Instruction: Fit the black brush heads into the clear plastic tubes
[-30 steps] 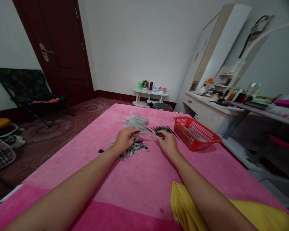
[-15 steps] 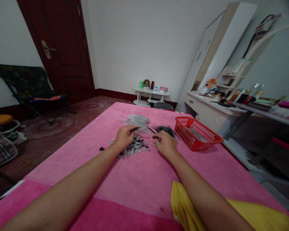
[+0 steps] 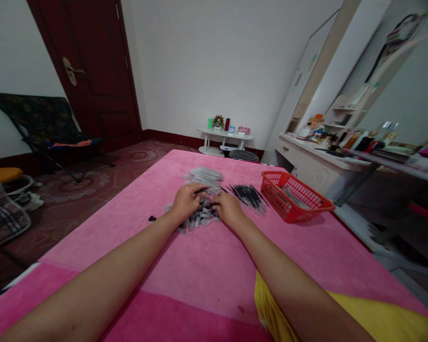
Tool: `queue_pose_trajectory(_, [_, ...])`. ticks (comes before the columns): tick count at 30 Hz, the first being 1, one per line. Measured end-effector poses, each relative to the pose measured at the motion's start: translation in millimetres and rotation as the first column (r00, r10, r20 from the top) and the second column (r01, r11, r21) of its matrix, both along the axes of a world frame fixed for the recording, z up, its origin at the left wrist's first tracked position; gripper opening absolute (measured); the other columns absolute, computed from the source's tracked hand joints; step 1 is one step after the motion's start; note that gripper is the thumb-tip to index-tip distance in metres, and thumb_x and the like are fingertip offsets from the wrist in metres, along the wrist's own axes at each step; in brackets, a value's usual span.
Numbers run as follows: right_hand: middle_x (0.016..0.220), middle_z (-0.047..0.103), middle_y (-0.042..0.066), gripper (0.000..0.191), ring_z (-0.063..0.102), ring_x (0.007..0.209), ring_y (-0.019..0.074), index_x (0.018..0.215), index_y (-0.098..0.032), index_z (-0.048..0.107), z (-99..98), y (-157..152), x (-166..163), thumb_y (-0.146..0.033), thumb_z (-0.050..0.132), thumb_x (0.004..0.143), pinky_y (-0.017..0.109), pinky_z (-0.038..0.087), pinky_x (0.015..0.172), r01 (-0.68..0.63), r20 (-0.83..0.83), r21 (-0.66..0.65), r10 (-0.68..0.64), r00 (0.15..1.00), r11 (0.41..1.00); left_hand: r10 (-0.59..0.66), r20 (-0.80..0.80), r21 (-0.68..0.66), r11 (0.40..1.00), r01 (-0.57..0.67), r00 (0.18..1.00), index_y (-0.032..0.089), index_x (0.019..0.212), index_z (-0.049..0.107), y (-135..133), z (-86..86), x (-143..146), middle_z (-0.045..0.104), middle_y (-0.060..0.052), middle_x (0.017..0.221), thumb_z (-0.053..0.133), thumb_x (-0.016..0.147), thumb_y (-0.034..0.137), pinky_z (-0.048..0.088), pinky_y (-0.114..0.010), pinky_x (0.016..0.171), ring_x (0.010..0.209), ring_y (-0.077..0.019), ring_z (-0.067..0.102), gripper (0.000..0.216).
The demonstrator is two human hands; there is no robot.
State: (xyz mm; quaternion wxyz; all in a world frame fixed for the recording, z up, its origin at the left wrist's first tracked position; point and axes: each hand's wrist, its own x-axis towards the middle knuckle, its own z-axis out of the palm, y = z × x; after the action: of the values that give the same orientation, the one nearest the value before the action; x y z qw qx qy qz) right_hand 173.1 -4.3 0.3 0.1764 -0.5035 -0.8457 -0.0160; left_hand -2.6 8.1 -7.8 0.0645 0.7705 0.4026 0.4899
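My left hand (image 3: 187, 202) is closed with curled fingers above a pile of short clear caps and small black pieces (image 3: 198, 221). What it pinches is too small to make out. My right hand (image 3: 228, 209) is close beside it at the pile's right edge, fingers bent together; anything between them is hidden. Just beyond both hands lies a stack of long clear tubes (image 3: 204, 175), like pen barrels. Thin dark sticks with pale ends, like pen refills (image 3: 248, 197), are spread to the right of my right hand.
A red plastic basket (image 3: 288, 216) holding thin pale sticks stands at the right. Small black bits (image 3: 152, 218) lie left of the pile. Pink cloth (image 3: 185, 280) covers the table, and yellow fabric (image 3: 274, 308) is under my right forearm.
My right hand has moved left, from beside the dark sticks to the pile near my left hand, uncovering more of the sticks. My left hand stays nearly in place.
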Motion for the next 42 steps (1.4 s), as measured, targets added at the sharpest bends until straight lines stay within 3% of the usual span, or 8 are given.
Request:
queue_pose_trajectory(3, [0.088, 0.067, 0.005, 0.014, 0.061, 0.087, 0.0206, 0.086, -0.023, 0.069, -3.2, -1.2, 1.3, -0.020, 0.059, 0.077, 0.028, 0.042, 0.073, 0.023, -0.099, 0.007, -0.023, 0.995, 1.000, -0.005, -0.009, 0.001, 1.000, 0.005, 1.000, 0.019, 0.100, 0.069, -1.3, 1.2, 0.7, 0.071, -0.006, 0.097, 0.055, 0.078, 0.014, 0.052, -0.033, 0.083, 0.091, -0.0196, 0.066, 0.026])
queue_pose_trajectory(5, [0.085, 0.068, 0.005, 0.013, 0.061, 0.084, 0.0195, 0.085, -0.021, 0.067, -3.4, -2.8, 4.1, -0.018, 0.057, 0.077, 0.027, 0.043, 0.073, 0.054, -0.256, -0.003, -0.053, 0.965, 0.999, -0.010, -0.019, -0.001, 1.000, 0.010, 1.000, 0.020, 0.100, 0.069, -2.5, 2.2, 1.0, 0.071, -0.005, 0.097, 0.054, 0.078, 0.014, 0.051, -0.033, 0.083, 0.092, -0.0193, 0.065, 0.027])
queue_pose_trajectory(10, [0.080, 0.068, 0.004, 0.015, 0.062, 0.072, 0.0170, 0.083, -0.017, 0.064, 0.3, -3.9, 18.0, -0.019, 0.054, 0.073, 0.027, 0.046, 0.068, 0.059, -0.696, -0.046, -0.074, 0.714, 0.997, -0.018, -0.068, 0.001, 1.000, 0.019, 0.997, 0.020, 0.101, 0.068, -4.2, 3.3, 1.3, 0.071, -0.005, 0.098, 0.054, 0.078, 0.014, 0.051, -0.033, 0.083, 0.092, -0.0196, 0.065, 0.028])
queue_pose_trajectory(12, [0.080, 0.069, 0.005, 0.016, 0.062, 0.073, 0.0176, 0.082, -0.016, 0.065, 1.6, -3.3, 23.6, -0.020, 0.055, 0.069, 0.028, 0.047, 0.069, 0.043, -0.784, -0.050, -0.066, 0.617, 0.998, -0.020, -0.100, 0.004, 1.000, 0.020, 0.995, 0.021, 0.101, 0.068, -4.6, 3.6, 1.4, 0.071, -0.005, 0.098, 0.054, 0.078, 0.015, 0.051, -0.033, 0.082, 0.091, -0.0197, 0.065, 0.027])
queue_pose_trajectory(15, [0.080, 0.069, 0.005, 0.017, 0.062, 0.075, 0.0185, 0.079, -0.016, 0.065, 3.2, -2.4, 28.9, -0.020, 0.057, 0.066, 0.030, 0.048, 0.071, 0.028, -0.835, -0.056, -0.062, 0.547, 0.998, -0.029, -0.140, 0.011, 0.999, 0.030, 0.990, 0.021, 0.101, 0.068, -5.3, 4.2, 1.4, 0.071, -0.005, 0.097, 0.054, 0.079, 0.015, 0.051, -0.032, 0.080, 0.090, -0.0196, 0.064, 0.026])
queue_pose_trajectory(42, [0.079, 0.070, 0.004, 0.014, 0.061, 0.071, 0.0172, 0.079, -0.017, 0.067, 4.6, -8.8, 26.9, -0.020, 0.060, 0.068, 0.028, 0.047, 0.068, 0.029, -0.762, 0.000, -0.019, 0.647, 1.000, -0.048, -0.260, 0.004, 0.999, 0.051, 0.964, 0.021, 0.101, 0.067, -10.6, 4.2, 2.3, 0.070, -0.004, 0.094, 0.056, 0.081, 0.016, 0.048, -0.028, 0.077, 0.087, -0.0176, 0.063, 0.024])
